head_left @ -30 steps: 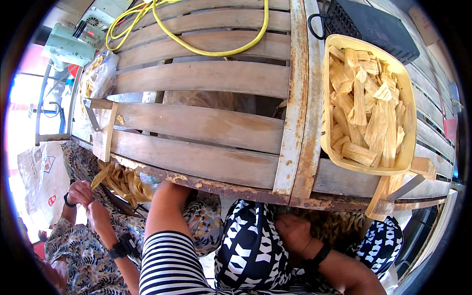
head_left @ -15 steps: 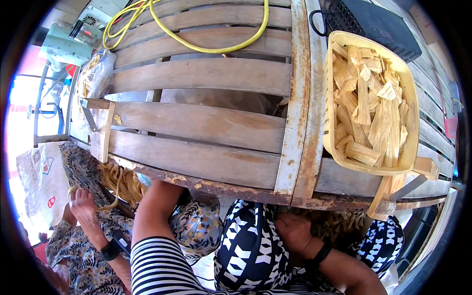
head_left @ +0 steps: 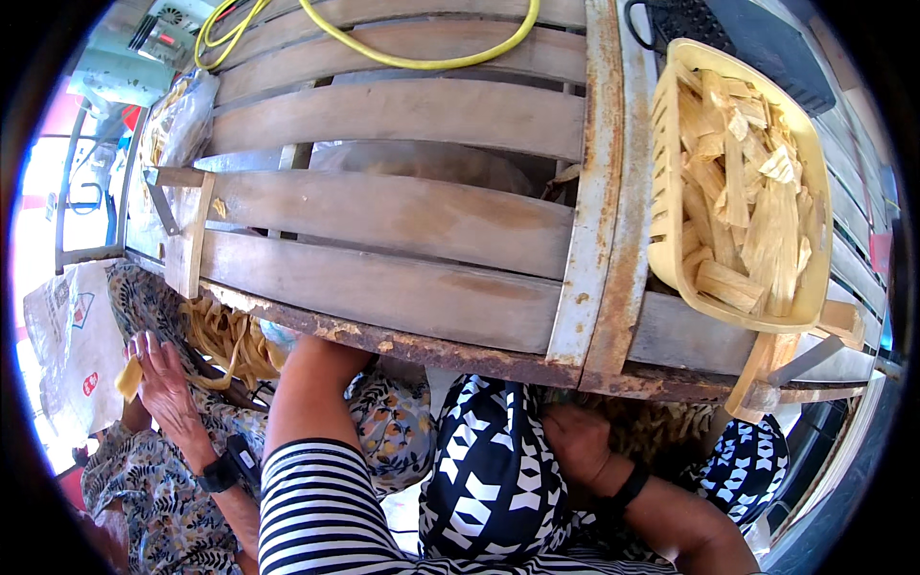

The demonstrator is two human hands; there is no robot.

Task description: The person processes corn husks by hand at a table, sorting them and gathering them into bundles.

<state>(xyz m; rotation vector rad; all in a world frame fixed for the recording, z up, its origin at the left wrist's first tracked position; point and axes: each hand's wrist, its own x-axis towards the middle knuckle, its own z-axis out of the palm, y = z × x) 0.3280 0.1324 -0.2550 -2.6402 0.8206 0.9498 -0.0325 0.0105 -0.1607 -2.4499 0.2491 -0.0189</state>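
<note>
From the striped sleeve, my left forearm (head_left: 311, 398) reaches under the rusty front edge (head_left: 422, 351) of the slatted wooden table, which hides my left hand. My right hand (head_left: 578, 441), with a black band at the wrist, is low beside my patterned-trousered knee (head_left: 489, 470), just below the table edge. Its fingers look curled inward; what they hold, if anything, is hidden. Behind it in the shade under the table lies a heap of tan strips (head_left: 661, 426). More tan strips (head_left: 230, 340) hang under the table at the left.
A co-worker's hand (head_left: 168, 388) at the left holds a flat yellowish piece (head_left: 128, 379). On the table's right stands a yellow plastic basket (head_left: 661, 206) filled with dry pale husk-like strips (head_left: 733, 192). A yellow cable (head_left: 431, 63) loops across the far slats. Wooden brackets (head_left: 196, 235) stick up at the edge.
The view has shifted slightly, so the table and basket sit a little differently. The co-worker's hand has opened upward from the long strip and now holds a flat piece. My arms keep nearly the same pose.
</note>
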